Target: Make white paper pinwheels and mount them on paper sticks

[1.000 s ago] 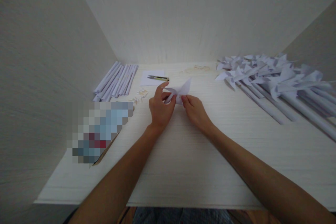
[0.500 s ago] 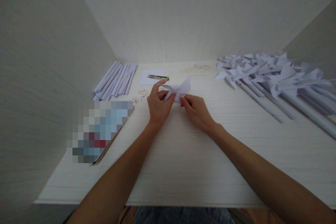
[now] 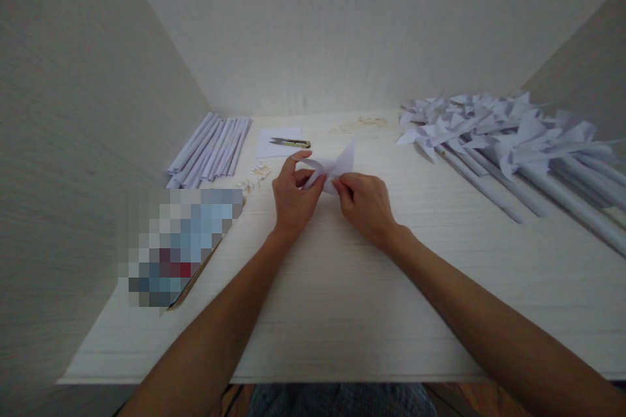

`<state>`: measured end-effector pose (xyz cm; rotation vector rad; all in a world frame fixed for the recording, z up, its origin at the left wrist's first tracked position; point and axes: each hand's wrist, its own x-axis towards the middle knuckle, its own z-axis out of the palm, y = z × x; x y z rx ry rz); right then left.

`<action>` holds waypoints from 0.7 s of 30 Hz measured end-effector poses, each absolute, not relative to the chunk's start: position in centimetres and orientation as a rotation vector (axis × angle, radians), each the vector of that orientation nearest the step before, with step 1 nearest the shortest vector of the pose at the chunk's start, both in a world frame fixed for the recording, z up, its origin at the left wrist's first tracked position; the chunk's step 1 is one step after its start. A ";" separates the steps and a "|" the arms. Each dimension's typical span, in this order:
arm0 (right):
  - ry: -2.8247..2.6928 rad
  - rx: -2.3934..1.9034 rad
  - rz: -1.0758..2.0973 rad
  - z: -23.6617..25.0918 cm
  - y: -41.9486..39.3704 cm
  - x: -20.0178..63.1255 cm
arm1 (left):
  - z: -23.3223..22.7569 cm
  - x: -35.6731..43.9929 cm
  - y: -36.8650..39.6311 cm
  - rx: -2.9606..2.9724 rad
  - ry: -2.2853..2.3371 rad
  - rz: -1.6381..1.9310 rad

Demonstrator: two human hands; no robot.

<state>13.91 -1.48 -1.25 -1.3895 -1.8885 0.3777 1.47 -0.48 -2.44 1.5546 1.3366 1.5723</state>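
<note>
Above the middle of the table, my left hand [image 3: 296, 199] pinches a white paper pinwheel [image 3: 343, 160] near its centre, thumb in front and index finger raised behind a curled blade. One pointed blade stands up to the right. My right hand [image 3: 366, 205] is closed, its thumb and bent index finger pressed together against the pinwheel's centre and lower right side. Whatever lies between those right fingertips is too small or hidden to make out.
Rolled paper sticks [image 3: 210, 146] lie at the back left. Thread snips [image 3: 291, 143] rest on white paper sheets [image 3: 265, 147]. Small pale pieces [image 3: 254, 176] lie nearby. A pixelated flat object [image 3: 195, 241] is at left. Finished pinwheels on paper sticks [image 3: 493, 137] are heaped at right.
My right hand has rolled slightly, its fingers now closer against the pinwheel's centre. My left hand keeps its pinch. The whole view has shifted a little.
</note>
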 end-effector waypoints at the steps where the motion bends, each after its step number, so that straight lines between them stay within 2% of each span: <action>1: -1.851 -1.410 0.478 -1.3 -1.4 13.8 | -2.4 1.5 -0.5 1.545 1.339 1.574; 4: -1.690 -1.452 0.882 -1.3 -1.0 13.7 | -2.3 1.5 -0.5 1.514 1.342 1.572; 5: -1.676 -1.451 0.922 -1.2 -0.9 13.7 | -2.3 1.5 -0.5 1.507 1.340 1.569; 6: -1.701 -1.449 0.873 -1.1 -1.0 13.8 | -2.3 1.6 -0.5 1.502 1.337 1.566; 9: -1.881 -1.417 0.449 -0.9 -1.4 14.0 | -2.5 1.6 -0.5 1.491 1.338 1.559; 11: -1.917 -1.422 0.314 -0.8 -1.6 13.9 | -2.5 1.5 -0.4 1.479 1.341 1.561; 17: -1.629 -1.383 0.935 -1.6 -0.3 13.7 | -2.3 1.6 -0.5 1.484 1.360 1.571; 19: -1.662 -1.376 0.873 -1.7 -0.3 13.9 | -2.2 1.6 -0.5 1.483 1.368 1.573; 21: -1.793 -1.388 0.602 -1.7 -0.7 14.0 | -2.3 1.6 -0.5 1.473 1.369 1.576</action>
